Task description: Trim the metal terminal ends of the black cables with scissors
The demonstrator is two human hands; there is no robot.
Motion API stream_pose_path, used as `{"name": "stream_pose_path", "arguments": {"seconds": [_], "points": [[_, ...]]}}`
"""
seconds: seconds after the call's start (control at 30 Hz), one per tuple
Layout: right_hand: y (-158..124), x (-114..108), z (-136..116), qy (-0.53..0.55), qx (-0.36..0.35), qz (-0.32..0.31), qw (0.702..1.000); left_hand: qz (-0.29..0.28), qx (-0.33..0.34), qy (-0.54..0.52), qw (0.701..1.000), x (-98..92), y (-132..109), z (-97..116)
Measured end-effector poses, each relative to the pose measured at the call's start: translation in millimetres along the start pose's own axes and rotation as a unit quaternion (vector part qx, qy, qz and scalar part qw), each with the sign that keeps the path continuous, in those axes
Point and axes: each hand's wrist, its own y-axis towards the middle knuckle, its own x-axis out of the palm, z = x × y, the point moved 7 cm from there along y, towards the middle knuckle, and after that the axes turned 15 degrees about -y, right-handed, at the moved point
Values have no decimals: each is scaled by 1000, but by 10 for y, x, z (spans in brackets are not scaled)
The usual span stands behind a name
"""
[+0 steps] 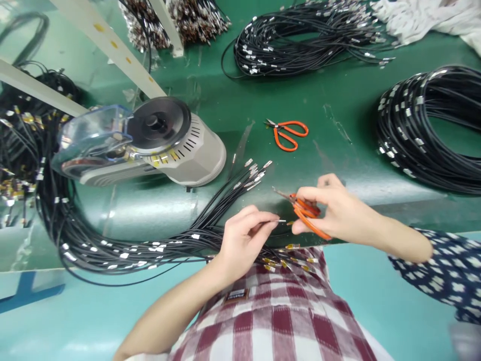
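Observation:
My left hand [246, 240] pinches a thin black cable whose pale tip [281, 221] sticks out past the thumb and forefinger. Wrapped around the orange handles of a pair of scissors [306, 210], my right hand [334, 208] holds them with the blades pointing up and left, just above the cable tip. Under my left hand runs a thick bundle of black cables [150, 250] with white tags. Some of its ends, with yellow tips [289, 263], hang over the table's front edge near my apron. Other white-tagged ends [255, 175] fan out on the table beyond my left hand.
A second pair of orange-handled scissors [287, 133] lies mid-table. A grey machine with a black reel [161, 123] stands to the left. Black cable coils lie at the back [270, 50] and right [413, 130]. White cloth [432, 17] sits at the back right.

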Motion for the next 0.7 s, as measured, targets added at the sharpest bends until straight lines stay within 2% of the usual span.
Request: {"name": "stream_pose_path", "arguments": {"seconds": [0.1,0.23,0.37,0.7], "points": [[-94,-171,-141,-178,-93,22,979,-17,-86,-28,996,12,13,-58],[-163,-230,-209,-288,-160,25,944,-35,-163,-58,984,42,15,-107],[-162,-196,-210,-325,-181,12,928,-38,-188,-65,979,52,1,-124],[-133,-126,-244,-324,-194,-30,925,-40,-177,-52,982,55,-20,-121]]}}
